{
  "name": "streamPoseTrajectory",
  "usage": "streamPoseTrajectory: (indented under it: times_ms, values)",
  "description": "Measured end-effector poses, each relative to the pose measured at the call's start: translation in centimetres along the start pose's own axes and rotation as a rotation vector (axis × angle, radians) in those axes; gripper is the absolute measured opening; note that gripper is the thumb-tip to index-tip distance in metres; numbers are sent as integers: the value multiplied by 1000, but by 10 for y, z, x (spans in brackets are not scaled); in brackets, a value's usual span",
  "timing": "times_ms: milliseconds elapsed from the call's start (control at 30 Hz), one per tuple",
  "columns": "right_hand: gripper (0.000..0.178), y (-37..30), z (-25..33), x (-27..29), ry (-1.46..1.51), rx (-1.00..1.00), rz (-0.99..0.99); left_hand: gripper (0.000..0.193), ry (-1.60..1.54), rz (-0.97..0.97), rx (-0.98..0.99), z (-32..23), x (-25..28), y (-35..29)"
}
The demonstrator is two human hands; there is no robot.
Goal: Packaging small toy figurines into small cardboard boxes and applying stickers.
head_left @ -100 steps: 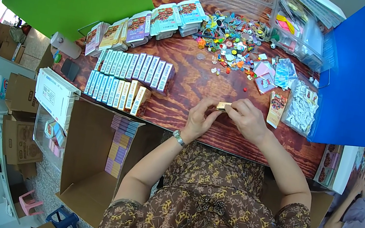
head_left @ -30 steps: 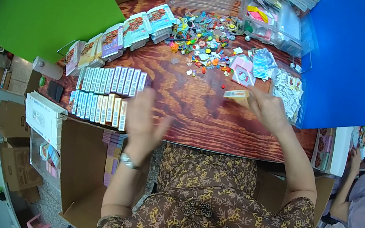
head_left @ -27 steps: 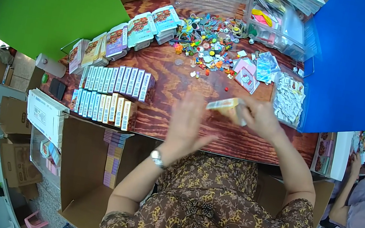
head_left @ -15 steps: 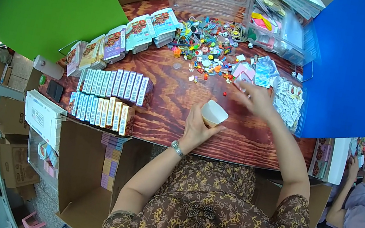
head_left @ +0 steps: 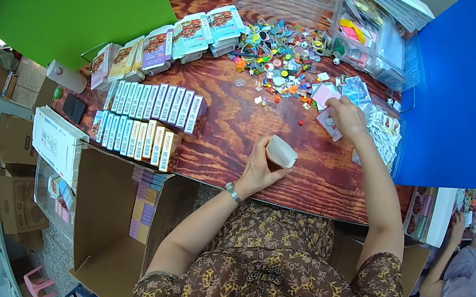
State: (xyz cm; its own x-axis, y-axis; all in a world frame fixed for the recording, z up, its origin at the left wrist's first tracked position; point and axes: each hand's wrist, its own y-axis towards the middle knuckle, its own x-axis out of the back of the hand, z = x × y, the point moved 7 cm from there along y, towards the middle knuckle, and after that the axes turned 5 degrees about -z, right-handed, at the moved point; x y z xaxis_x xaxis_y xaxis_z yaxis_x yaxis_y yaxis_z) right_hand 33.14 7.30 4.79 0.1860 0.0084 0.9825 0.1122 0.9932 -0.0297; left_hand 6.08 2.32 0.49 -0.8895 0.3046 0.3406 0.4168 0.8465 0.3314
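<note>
We see a small open-topped carton with a pale inside point(head_left: 282, 152) standing tilted in the left hand point(head_left: 261, 167), whose fingers and thumb wrap around its sides above the front part of the red-brown wood-grain table point(head_left: 215, 167), its mouth turned upward. The right hand point(head_left: 348, 120) is well apart from it, beyond and to the right, fingertips drawn close together at the edge of a pale pink flat square card point(head_left: 324, 94); we cannot tell whether they pinch it. Beside that hand, a clear plastic tray point(head_left: 401, 142) holds a heap of small white pieces point(head_left: 383, 136). Farther back, a clear plastic box point(head_left: 379, 71) holds packets and a yellow item, and a long clear plastic bin point(head_left: 276, 2) holds thin flat pieces. Below the table's front edge, a brown cardboard box point(head_left: 106, 208) contains stacked pink, yellow and purple packs point(head_left: 144, 205). Compared with half a second ago, we find the left hand still holding the carton, while the right hand, then hanging with fingers spread near the cards, now has its fingertips at them.
</note>
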Motion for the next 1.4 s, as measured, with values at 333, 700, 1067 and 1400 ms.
streamPoseTrajectory:
  times_ms: [333, 700, 1067, 1400]
  values:
    - [14, -94, 90, 90, 1088, 112, -453, 77, -129, -102, 216, 4, -4, 5]
    - [29, -113, 140, 66, 356, 687, -578, 80, -10, -121, 94, -9, 1, 15]
    - [20, 4, 80, 54, 496, 259, -571, 81, -73, -84, 162, 17, 11, 14]
    - [23, 101, 29, -21, 106, 9, -329, 81, 9, -90, 58, 5, 10, 20]
